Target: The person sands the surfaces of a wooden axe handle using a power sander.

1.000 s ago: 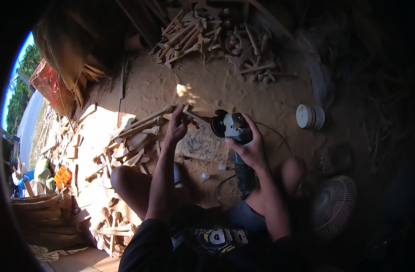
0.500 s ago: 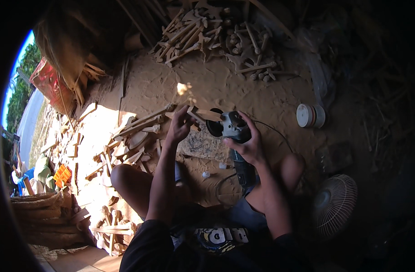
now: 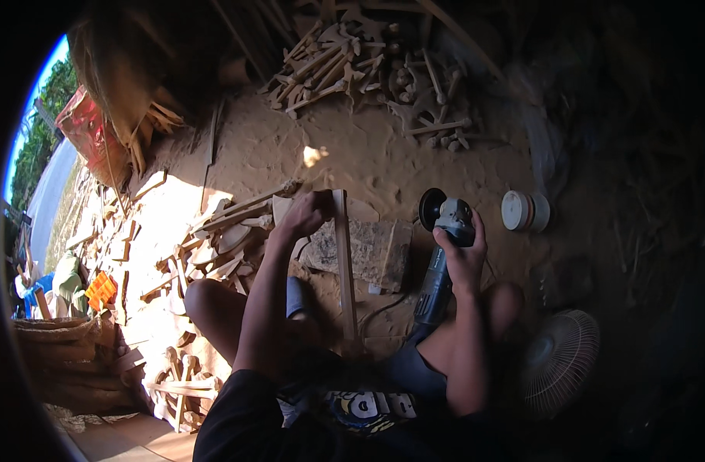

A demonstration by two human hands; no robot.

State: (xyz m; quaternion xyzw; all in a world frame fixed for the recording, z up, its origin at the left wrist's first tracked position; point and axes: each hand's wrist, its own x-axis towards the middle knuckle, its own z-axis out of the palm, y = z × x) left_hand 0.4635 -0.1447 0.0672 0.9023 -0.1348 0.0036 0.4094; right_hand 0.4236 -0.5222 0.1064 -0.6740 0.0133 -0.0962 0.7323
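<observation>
A heap of wooden pieces fills the upper centre of the frame; a stone block lies at centre on sandy ground. A long wooden stick crosses the block, the left hand fingers clamped on its upper end. Right of centre, the right hand fingers wrap an angle grinder

Grey angle grinder, pale wooden strip

left hand gripping wooden stick; right hand holding angle grinder
</observation>
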